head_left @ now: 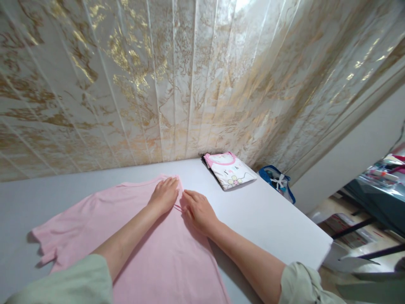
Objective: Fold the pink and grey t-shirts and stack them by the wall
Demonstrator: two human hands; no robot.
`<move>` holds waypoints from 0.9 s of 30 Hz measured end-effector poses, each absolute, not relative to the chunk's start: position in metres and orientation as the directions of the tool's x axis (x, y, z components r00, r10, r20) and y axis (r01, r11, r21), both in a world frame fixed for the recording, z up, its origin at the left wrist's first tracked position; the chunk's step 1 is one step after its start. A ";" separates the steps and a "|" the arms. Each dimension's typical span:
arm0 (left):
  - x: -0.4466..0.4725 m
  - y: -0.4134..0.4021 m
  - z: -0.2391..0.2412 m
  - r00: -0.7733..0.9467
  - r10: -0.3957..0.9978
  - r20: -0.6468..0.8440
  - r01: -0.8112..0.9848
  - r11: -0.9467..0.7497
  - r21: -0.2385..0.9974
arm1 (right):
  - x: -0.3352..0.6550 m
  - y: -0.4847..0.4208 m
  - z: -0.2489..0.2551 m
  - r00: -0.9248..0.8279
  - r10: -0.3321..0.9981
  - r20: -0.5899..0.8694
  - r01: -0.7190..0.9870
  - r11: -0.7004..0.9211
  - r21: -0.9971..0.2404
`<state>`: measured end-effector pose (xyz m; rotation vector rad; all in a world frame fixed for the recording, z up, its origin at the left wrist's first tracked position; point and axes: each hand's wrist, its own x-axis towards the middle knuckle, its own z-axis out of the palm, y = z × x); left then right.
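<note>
A pink short-sleeved T-shirt (152,257) lies spread on the white table, its right side running in a long straight edge and one sleeve out to the left. My left hand (164,195) rests flat on the shirt near its top, fingers stretched out. Close beside it, my right hand (200,211) touches the shirt's right edge with its fingers extended. Part of the fabric under both hands is hidden. A thin reddish line shows on the shirt between them.
A folded white T-shirt (232,171) with pink collar and flower print lies on something dark at the back of the white table (268,228). Past the table's right edge sits a blue-trimmed bag (278,181). A patterned curtain (152,84) hangs behind.
</note>
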<state>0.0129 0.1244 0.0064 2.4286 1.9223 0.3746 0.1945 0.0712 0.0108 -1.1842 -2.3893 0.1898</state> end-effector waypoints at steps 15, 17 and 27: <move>0.024 0.146 0.008 0.184 0.978 0.099 0.957 -0.201 0.208 | 0.185 0.055 0.015 -0.519 0.853 0.052 0.819 0.514 -0.257; 0.018 0.144 0.012 0.180 0.975 0.131 0.951 -0.207 0.230 | 0.184 0.055 0.015 -0.516 0.855 0.048 0.820 0.509 -0.262; -0.091 0.049 0.008 0.068 0.980 0.188 0.988 -0.092 0.120 | 0.188 0.058 0.015 -0.481 0.871 0.100 0.822 0.488 -0.293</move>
